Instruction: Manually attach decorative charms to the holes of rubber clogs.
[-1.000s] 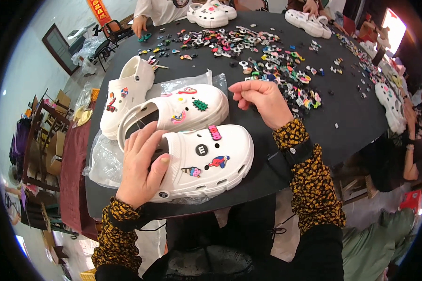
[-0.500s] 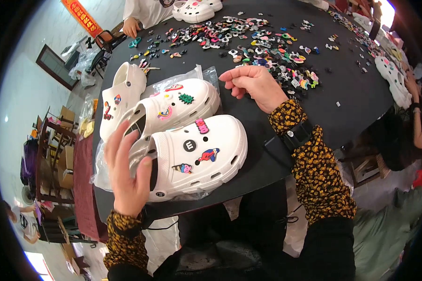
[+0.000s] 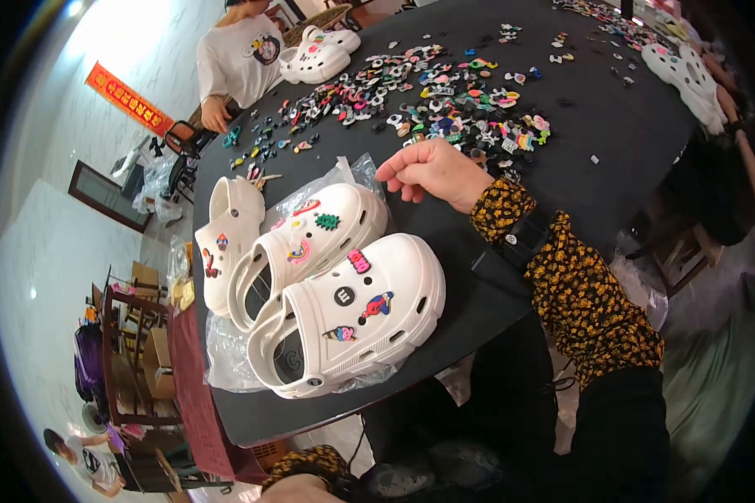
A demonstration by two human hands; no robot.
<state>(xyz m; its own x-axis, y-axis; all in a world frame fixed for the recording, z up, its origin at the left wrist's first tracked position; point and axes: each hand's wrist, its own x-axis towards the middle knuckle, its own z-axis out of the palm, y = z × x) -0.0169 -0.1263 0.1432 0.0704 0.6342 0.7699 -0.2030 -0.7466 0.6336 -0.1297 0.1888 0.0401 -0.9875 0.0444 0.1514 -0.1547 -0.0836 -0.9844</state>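
Observation:
My right hand (image 3: 434, 174) hovers over the black table, thumb and fingers pinched together. What they hold, if anything, is hidden. Just beyond it lies a heap of small colourful shoe charms (image 3: 470, 117). To its left is a white clog (image 3: 344, 220) with a green spiky charm and a rainbow. Nearest me is another white clog (image 3: 398, 277) with several charms, including a black round one and an ice cream. A third white clog (image 3: 233, 222) rests at the left, toe toward me. At the lower edge, only part of my left hand (image 3: 298, 490) shows; its fingers are out of sight.
Clear plastic bags (image 3: 235, 365) lie under the clogs on the black table (image 3: 596, 210). Across it a person (image 3: 236, 59) in white stands beside more white clogs (image 3: 320, 57). At the right, another person's hands hold a white clog (image 3: 688, 84). A wooden stool (image 3: 679, 256) stands below.
My left hand has left the near clog and dropped to the lower edge. My right hand stays pinched near the charms. The whole view has shifted and tilted.

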